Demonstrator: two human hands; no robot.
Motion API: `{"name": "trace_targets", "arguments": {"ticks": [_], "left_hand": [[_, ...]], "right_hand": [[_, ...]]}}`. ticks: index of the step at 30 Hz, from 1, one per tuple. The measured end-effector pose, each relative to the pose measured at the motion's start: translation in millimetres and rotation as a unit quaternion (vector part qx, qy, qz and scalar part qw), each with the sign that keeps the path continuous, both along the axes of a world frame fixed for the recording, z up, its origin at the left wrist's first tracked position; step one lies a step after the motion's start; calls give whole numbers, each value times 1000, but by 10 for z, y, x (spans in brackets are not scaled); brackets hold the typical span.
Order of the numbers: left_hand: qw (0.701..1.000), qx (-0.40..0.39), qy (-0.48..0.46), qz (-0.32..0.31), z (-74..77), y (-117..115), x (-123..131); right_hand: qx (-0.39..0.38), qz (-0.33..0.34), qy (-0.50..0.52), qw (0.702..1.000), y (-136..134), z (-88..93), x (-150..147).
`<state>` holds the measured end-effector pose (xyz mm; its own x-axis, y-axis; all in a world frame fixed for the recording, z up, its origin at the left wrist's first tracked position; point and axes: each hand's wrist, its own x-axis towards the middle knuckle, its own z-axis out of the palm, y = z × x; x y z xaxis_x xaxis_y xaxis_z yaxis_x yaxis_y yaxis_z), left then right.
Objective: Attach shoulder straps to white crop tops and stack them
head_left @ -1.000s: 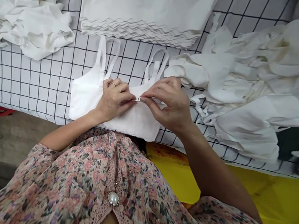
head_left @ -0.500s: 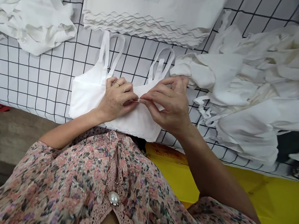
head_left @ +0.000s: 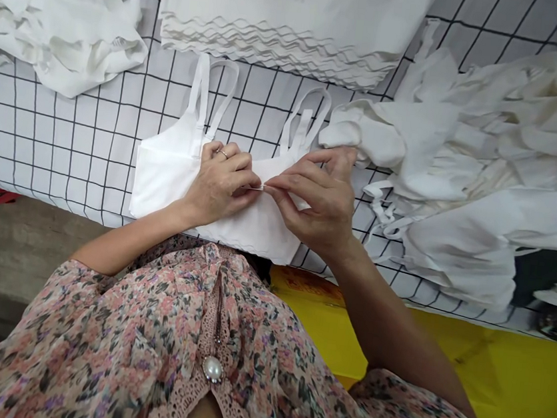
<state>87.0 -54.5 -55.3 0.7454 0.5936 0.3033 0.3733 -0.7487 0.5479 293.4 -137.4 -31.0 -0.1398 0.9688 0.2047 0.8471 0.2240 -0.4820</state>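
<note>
A white bra [head_left: 161, 179] with its shoulder straps [head_left: 200, 93] pointing away from me lies on the checked cloth. Over its middle, my left hand [head_left: 224, 179] is closed in a pinch, its thumb and forefinger on a thin white strand [head_left: 261, 187]. Fingertip to fingertip with it, my right hand [head_left: 317, 197] pinches the same tiny white piece from the right. Whether this is a thread or a small bow is too small to tell. My hands hide much of the bra's centre and right cup.
A neat stack of white wavy-edged fabric [head_left: 283, 35] lies behind the bra. Heaped white garments [head_left: 464, 170] spread to the right, another white heap [head_left: 82, 32] at far left. The checked table [head_left: 87, 160] ends close to my body; yellow material [head_left: 489, 387] is below right.
Both hands keep their pinch at the bra's middle, with hardly any movement. The view has shifted very slightly.
</note>
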Motion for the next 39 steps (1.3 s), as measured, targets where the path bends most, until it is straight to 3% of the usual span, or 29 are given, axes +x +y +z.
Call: {"name": "trace_targets", "arguments": {"ticks": [17,28,39], "left_hand": [[999,-22,37,-4,23,-6,12],[999,-23,39,-4,45,-18,25],[999,15,24,-31,6,-9,14]], "right_hand": [[43,-19,44,998,-54,-79,-50],[13,-55,77,995,-105,-111,-79],[145,-50,96,983,-144,-113,-167]]}}
